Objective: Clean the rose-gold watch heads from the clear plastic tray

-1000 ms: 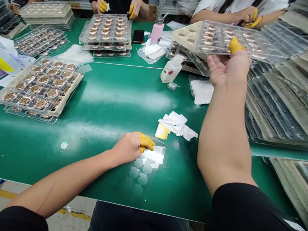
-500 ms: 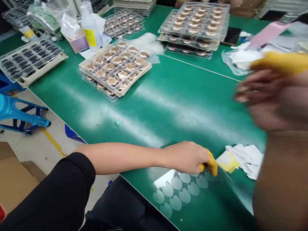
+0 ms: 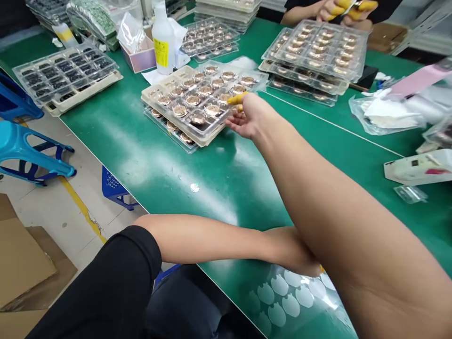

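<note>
My right hand (image 3: pixel 245 117) reaches out with its fingers apart, palm turned up, and its yellow finger cot (image 3: pixel 237 98) touches the right edge of a clear blister tray (image 3: pixel 226 123). That tray lies on a beige tray holding round copper-gold pieces (image 3: pixel 199 101). My left hand (image 3: pixel 293 252) is mostly hidden under my right forearm (image 3: pixel 328 202), with only a bit of yellow cot showing. It lies at a clear sheet of pale round labels (image 3: pixel 286 296). Whether it holds anything is hidden.
Stacked trays of gold pieces (image 3: pixel 314 56) stand at the back right, where a co-worker's hands (image 3: pixel 346 12) work. A white bottle (image 3: pixel 163 40) and a dark-item tray (image 3: pixel 65 75) stand at the back left. Blue stools (image 3: pixel 24 155) sit beyond the green table's edge (image 3: pixel 141 207).
The view has swung left. My right hand has moved from the blurred spot at the right out to the tray. My left hand has gone under my right forearm.
</note>
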The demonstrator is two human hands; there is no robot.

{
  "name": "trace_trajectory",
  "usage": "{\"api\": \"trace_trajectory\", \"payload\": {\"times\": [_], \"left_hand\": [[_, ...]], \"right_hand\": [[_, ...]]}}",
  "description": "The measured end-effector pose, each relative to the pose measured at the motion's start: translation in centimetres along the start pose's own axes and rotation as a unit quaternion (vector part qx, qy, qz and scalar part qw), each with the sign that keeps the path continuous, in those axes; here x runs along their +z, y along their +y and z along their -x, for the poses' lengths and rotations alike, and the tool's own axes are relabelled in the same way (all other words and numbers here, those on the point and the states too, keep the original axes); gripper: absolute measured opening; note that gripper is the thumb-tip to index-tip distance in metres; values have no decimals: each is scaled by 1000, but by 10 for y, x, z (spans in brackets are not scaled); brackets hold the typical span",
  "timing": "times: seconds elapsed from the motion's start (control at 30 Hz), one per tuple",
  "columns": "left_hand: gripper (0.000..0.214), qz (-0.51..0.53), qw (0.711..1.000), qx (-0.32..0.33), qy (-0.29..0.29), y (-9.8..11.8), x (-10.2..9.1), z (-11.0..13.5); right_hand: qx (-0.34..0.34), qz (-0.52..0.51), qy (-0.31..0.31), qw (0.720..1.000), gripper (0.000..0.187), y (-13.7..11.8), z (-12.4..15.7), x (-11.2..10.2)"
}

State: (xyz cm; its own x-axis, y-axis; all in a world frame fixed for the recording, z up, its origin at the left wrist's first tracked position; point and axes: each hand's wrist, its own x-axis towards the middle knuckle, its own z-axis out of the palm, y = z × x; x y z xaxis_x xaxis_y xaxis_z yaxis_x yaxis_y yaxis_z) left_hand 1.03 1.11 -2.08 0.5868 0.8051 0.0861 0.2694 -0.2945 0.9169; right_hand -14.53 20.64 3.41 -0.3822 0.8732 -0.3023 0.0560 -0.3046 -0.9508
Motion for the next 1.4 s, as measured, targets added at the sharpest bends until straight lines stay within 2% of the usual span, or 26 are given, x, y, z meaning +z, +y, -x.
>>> {"api": "trace_trajectory", "payload": {"times": [0.07, 0.1, 0.17, 0.23, 0.33, 0.4, 0.47, 0.57, 0.63, 0.7, 0.77, 0.83, 0.87, 0.9, 0.97, 1.03, 1.17, 1.27, 1.4], "left_hand": [[23, -52, 995, 35, -74, 3, -3, 2], [22, -70, 990, 60, -109, 5, -5, 3], [33, -84, 979, 102, -154, 8, -8, 5], [42, -111, 972, 120, -167, 12, -11, 8], [46, -108, 976, 112, -150, 18, -16, 10], [44, -37, 980, 107, -164, 18, -18, 10], [40, 60, 977, 88, -187, 14, -17, 7], [35, 189, 963, 32, -187, 3, -13, 0], [32, 254, 947, -9, -197, -5, -12, -4], [28, 296, 929, -24, -220, -8, -15, -4], [24, 305, 931, -26, -198, -7, -20, -2], [21, 268, 959, -19, -91, -3, -26, 0], [22, 230, 973, -8, -15, -1, -27, 2], [24, 185, 982, 4, 46, 0, -28, 3], [32, 97, 986, 22, 132, 1, -27, 5], [38, 38, 984, 25, 170, 1, -24, 8], [33, 7, 983, 39, 181, 3, -19, 11], [16, 12, 986, 79, 148, 7, -19, 13], [20, -15, 990, 109, 85, 13, -20, 14]], "right_hand": [[42, -46, 18, 998, 16, -4, 26, -15], [39, -70, 15, 997, 18, -6, 42, -25], [23, -109, 22, 993, 20, -6, 73, -47], [13, -142, 49, 989, 20, -2, 104, -71], [-16, -205, 109, 973, 16, 11, 145, -109], [-34, -245, 146, 958, 14, 25, 163, -131], [-26, -263, 181, 947, 16, 40, 174, -147], [4, -269, 210, 940, 20, 57, 180, -157], [44, -261, 200, 944, 22, 62, 183, -157], [100, -234, 155, 955, 19, 62, 189, -160], [152, -182, 73, 969, 15, 62, 198, -171], [179, -119, 8, 977, 16, 65, 214, -192], [172, -96, 4, 980, 20, 69, 225, -203], [149, -83, 27, 985, 26, 74, 236, -214], [69, -92, 109, 987, 41, 87, 261, -232], [5, -106, 157, 982, 52, 98, 282, -241], [-21, -75, 176, 981, 60, 109, 298, -238], [-58, -83, 187, 977, 66, 109, 293, -234], [-75, -87, 177, 978, 67, 106, 293, -234]]}}
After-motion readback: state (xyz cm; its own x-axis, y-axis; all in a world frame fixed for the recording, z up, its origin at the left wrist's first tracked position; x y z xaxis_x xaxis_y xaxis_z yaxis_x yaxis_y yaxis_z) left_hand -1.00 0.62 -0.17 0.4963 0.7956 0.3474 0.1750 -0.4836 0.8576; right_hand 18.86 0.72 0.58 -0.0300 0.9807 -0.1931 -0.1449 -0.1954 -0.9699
